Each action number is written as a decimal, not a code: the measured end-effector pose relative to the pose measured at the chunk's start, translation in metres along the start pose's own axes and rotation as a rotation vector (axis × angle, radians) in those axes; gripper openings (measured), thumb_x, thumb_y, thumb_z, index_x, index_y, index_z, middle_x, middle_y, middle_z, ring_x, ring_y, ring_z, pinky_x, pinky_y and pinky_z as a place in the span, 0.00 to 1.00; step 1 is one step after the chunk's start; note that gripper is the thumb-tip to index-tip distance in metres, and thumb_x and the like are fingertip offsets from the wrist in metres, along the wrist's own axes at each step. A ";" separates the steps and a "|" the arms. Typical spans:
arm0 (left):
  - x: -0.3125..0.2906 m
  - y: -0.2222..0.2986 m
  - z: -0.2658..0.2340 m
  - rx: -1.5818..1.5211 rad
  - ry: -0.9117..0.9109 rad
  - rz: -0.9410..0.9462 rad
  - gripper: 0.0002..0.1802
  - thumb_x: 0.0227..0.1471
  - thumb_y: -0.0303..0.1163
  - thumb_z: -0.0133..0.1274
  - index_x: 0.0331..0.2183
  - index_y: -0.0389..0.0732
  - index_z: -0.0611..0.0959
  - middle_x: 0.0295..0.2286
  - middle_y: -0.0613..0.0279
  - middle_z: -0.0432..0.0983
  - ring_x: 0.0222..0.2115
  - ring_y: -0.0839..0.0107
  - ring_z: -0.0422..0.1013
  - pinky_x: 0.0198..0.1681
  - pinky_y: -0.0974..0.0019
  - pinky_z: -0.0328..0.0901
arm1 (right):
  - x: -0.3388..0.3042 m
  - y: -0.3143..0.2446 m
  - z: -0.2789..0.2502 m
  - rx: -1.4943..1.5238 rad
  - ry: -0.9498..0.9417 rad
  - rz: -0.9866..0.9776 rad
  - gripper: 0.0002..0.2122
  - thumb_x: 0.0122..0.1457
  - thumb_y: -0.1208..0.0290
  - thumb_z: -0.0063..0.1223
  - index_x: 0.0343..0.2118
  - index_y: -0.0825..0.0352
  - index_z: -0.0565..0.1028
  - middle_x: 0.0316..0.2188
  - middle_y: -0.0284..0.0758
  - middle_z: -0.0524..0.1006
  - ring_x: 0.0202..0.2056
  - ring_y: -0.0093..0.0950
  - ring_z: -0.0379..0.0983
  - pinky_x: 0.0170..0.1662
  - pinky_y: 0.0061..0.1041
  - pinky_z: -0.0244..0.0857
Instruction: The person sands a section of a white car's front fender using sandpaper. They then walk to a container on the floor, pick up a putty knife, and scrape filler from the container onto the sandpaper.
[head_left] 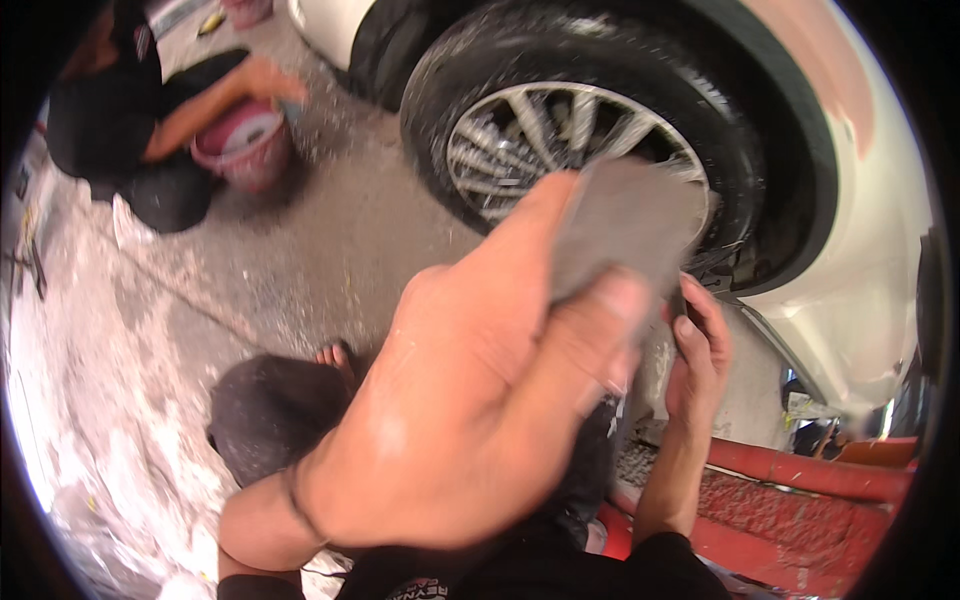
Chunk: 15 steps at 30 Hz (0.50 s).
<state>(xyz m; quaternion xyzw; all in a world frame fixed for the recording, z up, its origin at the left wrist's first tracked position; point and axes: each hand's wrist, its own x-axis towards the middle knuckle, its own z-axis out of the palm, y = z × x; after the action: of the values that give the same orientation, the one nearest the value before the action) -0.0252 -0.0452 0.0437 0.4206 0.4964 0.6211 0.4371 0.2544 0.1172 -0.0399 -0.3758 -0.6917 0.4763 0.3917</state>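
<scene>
My left hand (470, 400) fills the middle of the view, wet and blurred. It pinches a flat grey sponge (625, 225) between thumb and fingers, held up in front of the car wheel (560, 130). A thin black band circles its wrist. My right hand (700, 350) is lower right, under the white car body (860, 300) just behind the wheel. Its fingers curl around the edge of a grey panel (655, 365) below the sill. My knee (265, 410) and bare toes show at lower left.
Another person (110, 110) crouches at the top left with a hand at a pink bucket (245, 145). The concrete floor (300, 260) is wet and soapy. A red metal ramp (800, 500) lies at lower right under the car.
</scene>
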 end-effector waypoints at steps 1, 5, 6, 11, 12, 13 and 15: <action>0.007 -0.007 0.005 0.008 0.007 -0.019 0.20 0.73 0.34 0.49 0.59 0.31 0.73 0.38 0.61 0.80 0.33 0.78 0.74 0.36 0.72 0.70 | 0.001 -0.023 0.006 0.001 0.021 -0.116 0.19 0.62 0.70 0.64 0.55 0.70 0.82 0.61 0.42 0.76 0.66 0.37 0.69 0.67 0.40 0.65; 0.027 -0.040 0.027 0.151 0.039 0.044 0.23 0.74 0.40 0.48 0.60 0.35 0.74 0.24 0.57 0.80 0.24 0.66 0.78 0.34 0.61 0.72 | 0.015 -0.070 0.018 -0.425 -0.192 -0.472 0.19 0.53 0.71 0.72 0.50 0.63 0.85 0.55 0.37 0.79 0.60 0.37 0.73 0.66 0.39 0.62; 0.033 -0.042 0.032 0.177 0.031 0.046 0.23 0.74 0.40 0.48 0.60 0.35 0.74 0.25 0.57 0.81 0.25 0.64 0.79 0.35 0.59 0.73 | 0.021 -0.070 0.024 -0.533 -0.239 -0.566 0.19 0.51 0.69 0.74 0.48 0.60 0.86 0.53 0.35 0.79 0.59 0.38 0.74 0.65 0.41 0.62; 0.036 -0.057 0.036 0.433 0.150 0.208 0.23 0.73 0.39 0.51 0.59 0.33 0.76 0.33 0.49 0.84 0.33 0.57 0.82 0.43 0.56 0.74 | -0.006 -0.049 0.055 -0.485 -0.316 -0.499 0.17 0.51 0.63 0.73 0.46 0.53 0.87 0.50 0.27 0.79 0.59 0.36 0.73 0.64 0.48 0.56; 0.037 -0.058 0.036 0.393 0.167 0.200 0.23 0.72 0.39 0.52 0.58 0.32 0.76 0.35 0.48 0.85 0.36 0.58 0.82 0.45 0.57 0.74 | -0.011 -0.046 0.054 -0.508 -0.330 -0.490 0.16 0.52 0.62 0.73 0.45 0.52 0.87 0.51 0.27 0.79 0.59 0.36 0.72 0.64 0.50 0.56; 0.043 -0.064 0.034 0.356 0.224 0.237 0.23 0.73 0.38 0.52 0.59 0.31 0.75 0.39 0.48 0.85 0.40 0.60 0.81 0.48 0.58 0.73 | -0.015 -0.043 0.053 -0.539 -0.356 -0.480 0.15 0.54 0.61 0.72 0.45 0.51 0.87 0.51 0.25 0.79 0.60 0.35 0.72 0.65 0.54 0.54; 0.051 -0.076 0.034 0.266 0.333 0.288 0.23 0.73 0.37 0.51 0.59 0.29 0.74 0.46 0.49 0.84 0.47 0.65 0.79 0.53 0.60 0.72 | -0.026 -0.029 0.046 -0.563 -0.359 -0.447 0.15 0.54 0.61 0.72 0.45 0.50 0.87 0.51 0.25 0.79 0.60 0.34 0.72 0.66 0.54 0.53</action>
<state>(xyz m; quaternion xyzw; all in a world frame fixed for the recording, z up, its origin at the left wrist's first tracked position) 0.0029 0.0217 -0.0213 0.4328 0.5738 0.6667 0.1974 0.2199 0.0693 -0.0277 -0.2194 -0.9174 0.2293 0.2402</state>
